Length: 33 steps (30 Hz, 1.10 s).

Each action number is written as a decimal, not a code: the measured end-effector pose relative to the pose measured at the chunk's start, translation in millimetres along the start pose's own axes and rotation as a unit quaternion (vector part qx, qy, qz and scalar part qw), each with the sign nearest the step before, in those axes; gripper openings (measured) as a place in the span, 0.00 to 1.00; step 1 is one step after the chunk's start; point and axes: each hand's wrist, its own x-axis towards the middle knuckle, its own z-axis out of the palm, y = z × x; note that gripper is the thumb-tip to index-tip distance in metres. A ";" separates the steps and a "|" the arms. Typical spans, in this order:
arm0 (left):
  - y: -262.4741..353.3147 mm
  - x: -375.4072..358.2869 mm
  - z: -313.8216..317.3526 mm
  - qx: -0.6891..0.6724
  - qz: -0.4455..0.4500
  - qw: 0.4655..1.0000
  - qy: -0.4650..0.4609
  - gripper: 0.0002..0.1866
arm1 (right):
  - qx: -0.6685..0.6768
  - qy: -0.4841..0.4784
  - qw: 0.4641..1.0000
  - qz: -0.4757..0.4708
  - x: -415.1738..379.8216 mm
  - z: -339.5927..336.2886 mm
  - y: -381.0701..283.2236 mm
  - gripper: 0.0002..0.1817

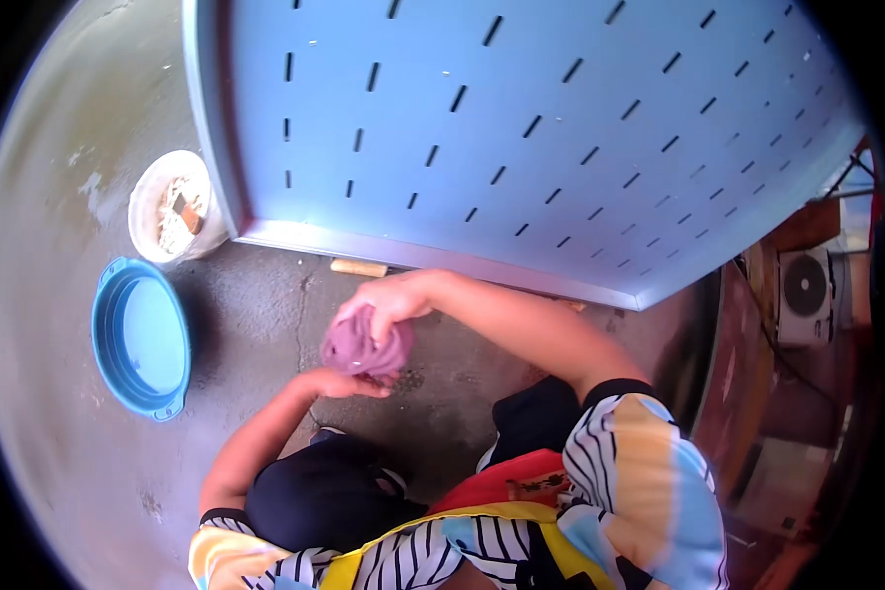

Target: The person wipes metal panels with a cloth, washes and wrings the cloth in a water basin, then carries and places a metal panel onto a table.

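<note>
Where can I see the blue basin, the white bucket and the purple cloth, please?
Blue basin [151,329]: head view, on its inside bottom.
White bucket [147,205]: head view, on its left inner wall.
Purple cloth [347,346]: head view, on the folds at its left.

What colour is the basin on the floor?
The basin is blue, seen best in the head view.
</note>
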 end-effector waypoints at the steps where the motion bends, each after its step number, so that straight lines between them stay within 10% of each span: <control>1: 3.3 1.3 1.6 -0.088 -0.026 0.995 0.028 0.26 | 0.083 -0.006 0.996 0.025 -29.8 3.9 -2.4 0.39; 6: 62.7 22.9 10.1 -0.423 0.015 0.901 0.090 0.36 | 0.292 0.105 0.950 -0.045 -100.5 26.3 21.7 0.39; 17: 236.8 2.5 65.8 -0.471 0.060 0.877 0.076 0.50 | 0.406 0.258 0.842 -0.243 -176.6 111.4 -41.5 0.38; 24: 254.2 12.5 107.9 -0.390 0.088 0.865 0.304 0.36 | 0.451 0.293 0.812 -0.227 -177.3 77.4 4.1 0.41; 33: 243.9 4.2 98.4 -0.362 0.054 0.849 0.380 0.21 | 0.485 0.282 0.806 -0.189 -193.3 88.2 0.6 0.47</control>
